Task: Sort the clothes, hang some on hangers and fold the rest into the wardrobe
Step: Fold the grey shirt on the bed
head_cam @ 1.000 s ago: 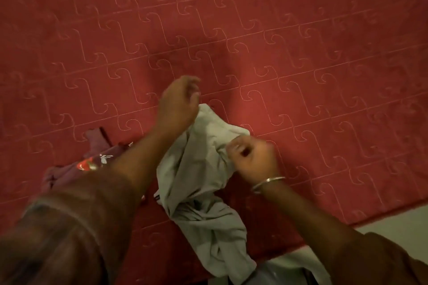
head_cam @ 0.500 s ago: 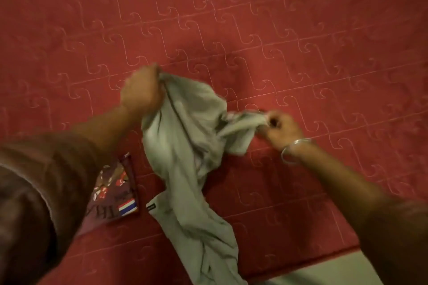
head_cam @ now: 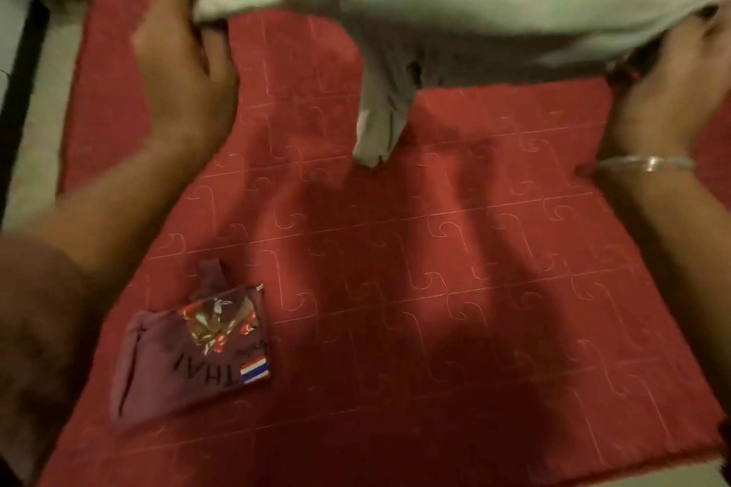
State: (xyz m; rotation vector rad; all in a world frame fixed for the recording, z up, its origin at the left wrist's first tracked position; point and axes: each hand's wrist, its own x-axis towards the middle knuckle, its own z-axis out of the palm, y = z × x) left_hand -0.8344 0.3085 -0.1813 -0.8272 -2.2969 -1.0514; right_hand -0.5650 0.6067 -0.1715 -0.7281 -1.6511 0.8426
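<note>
A pale grey-green garment (head_cam: 455, 8) is stretched wide across the top of the head view, above a red quilted bedspread (head_cam: 435, 269). My left hand (head_cam: 186, 63) grips its left end and my right hand (head_cam: 672, 87), with a silver bangle on the wrist, grips its right end. A loose part of the garment hangs down in the middle and touches the bedspread. The picture is blurred by motion.
A folded maroon garment (head_cam: 190, 352) with a printed picture and a small flag patch lies on the bedspread at the lower left. A pale floor (head_cam: 35, 138) and a dark strip show past the bed's left edge.
My hands have moved far apart and away from me, pulling the grey-green garment out from a bunched heap into a wide stretched span. The view has tilted, so the maroon garment now shows fully.
</note>
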